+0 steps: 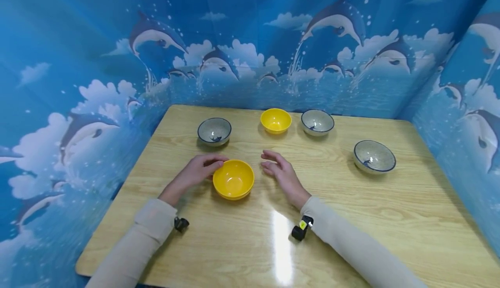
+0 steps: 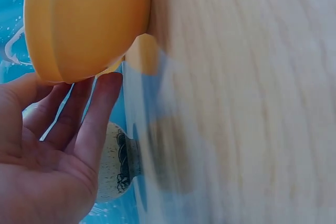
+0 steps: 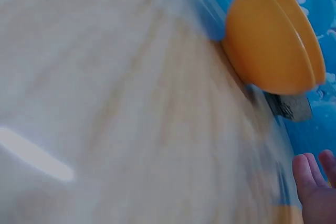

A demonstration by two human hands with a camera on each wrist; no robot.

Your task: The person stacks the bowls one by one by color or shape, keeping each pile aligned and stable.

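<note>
In the left wrist view, the top edge cuts the yellow bowl stack point(image 2: 94, 24), and the left grip point(image 2: 50, 156) is cut at left and bottom; its fingers hide a part of the patterned bowl point(image 2: 112, 169). In the right wrist view, the surface point(image 3: 131, 98) is blurred, the right grip point(image 3: 317, 198) is cut at right and bottom, and the stack covers much of the left grip. In the head view, the bottom edge cuts both sleeves point(image 1: 133, 244).
</note>
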